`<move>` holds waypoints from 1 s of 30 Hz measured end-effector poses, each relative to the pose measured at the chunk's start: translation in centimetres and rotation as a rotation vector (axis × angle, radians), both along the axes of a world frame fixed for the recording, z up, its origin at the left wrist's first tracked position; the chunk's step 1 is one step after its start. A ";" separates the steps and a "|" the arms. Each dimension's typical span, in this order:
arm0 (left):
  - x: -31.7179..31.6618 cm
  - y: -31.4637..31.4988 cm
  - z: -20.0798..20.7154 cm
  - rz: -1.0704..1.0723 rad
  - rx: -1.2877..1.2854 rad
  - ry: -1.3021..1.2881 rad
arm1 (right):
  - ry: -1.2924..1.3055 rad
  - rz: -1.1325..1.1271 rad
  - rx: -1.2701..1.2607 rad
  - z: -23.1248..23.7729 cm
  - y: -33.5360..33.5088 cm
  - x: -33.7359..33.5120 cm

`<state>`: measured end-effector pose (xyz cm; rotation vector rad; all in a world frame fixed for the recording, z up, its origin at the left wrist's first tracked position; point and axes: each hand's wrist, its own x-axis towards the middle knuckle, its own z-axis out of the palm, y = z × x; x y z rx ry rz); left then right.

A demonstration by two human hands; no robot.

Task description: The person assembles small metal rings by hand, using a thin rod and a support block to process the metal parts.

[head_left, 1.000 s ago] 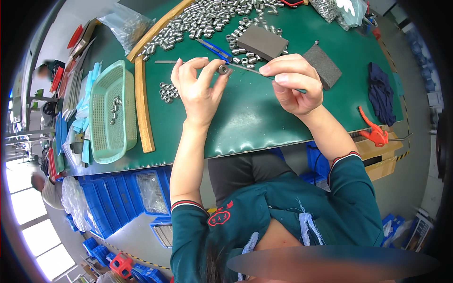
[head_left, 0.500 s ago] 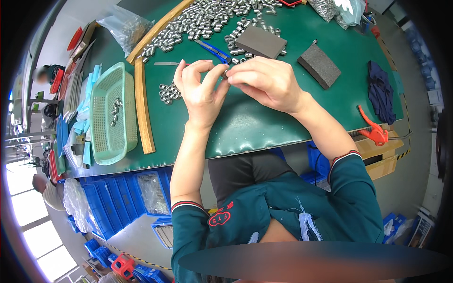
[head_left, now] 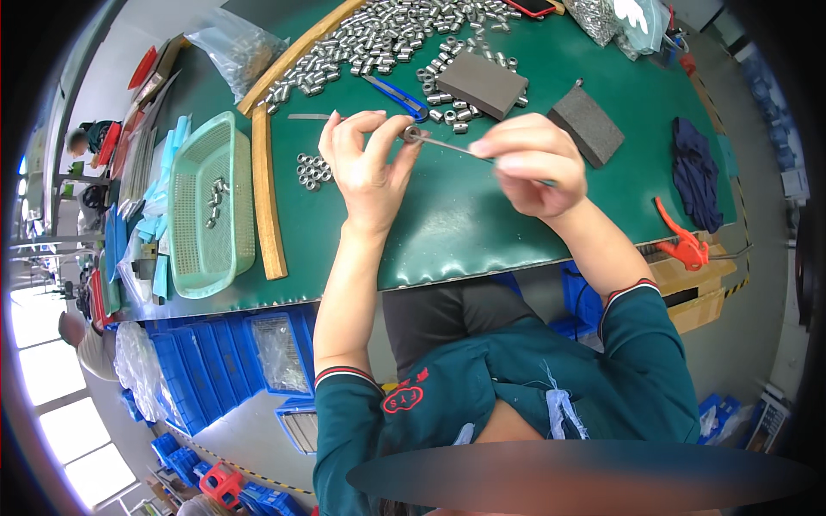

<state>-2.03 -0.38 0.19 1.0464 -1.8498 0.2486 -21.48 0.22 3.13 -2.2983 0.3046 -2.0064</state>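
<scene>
A small metal bushing (head_left: 411, 134) is pinched between the thumb and fingers of my left hand (head_left: 366, 168). My right hand (head_left: 540, 163), slightly blurred, grips a thin metal rod (head_left: 446, 145) whose far end meets the bushing; whether it passes inside the hole I cannot tell. Beside my left hand sits a small cluster of bushings (head_left: 313, 171). Beyond the hands lie a blue utility knife (head_left: 397, 96), a thin flat metal strip (head_left: 308, 116) and a large heap of bushings (head_left: 379, 43). A grey-brown block (head_left: 483, 83) rests among the nearer loose bushings.
Wooden strips (head_left: 268, 206) border the work area on the left. Past them stands a pale green basket (head_left: 178, 258) with several metal pieces inside. A dark grey block (head_left: 587, 127), a navy cloth (head_left: 695, 172) and a red air gun (head_left: 684, 247) are to the right.
My right hand has moved away from my left, to the right and slightly nearer, exposing the thin rod and the bushing. The left hand keeps its pinch almost unmoved.
</scene>
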 end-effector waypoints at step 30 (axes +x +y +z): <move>0.3 -0.4 -0.6 -0.319 0.453 0.762 | 1.069 -0.239 0.750 0.0 -0.8 0.3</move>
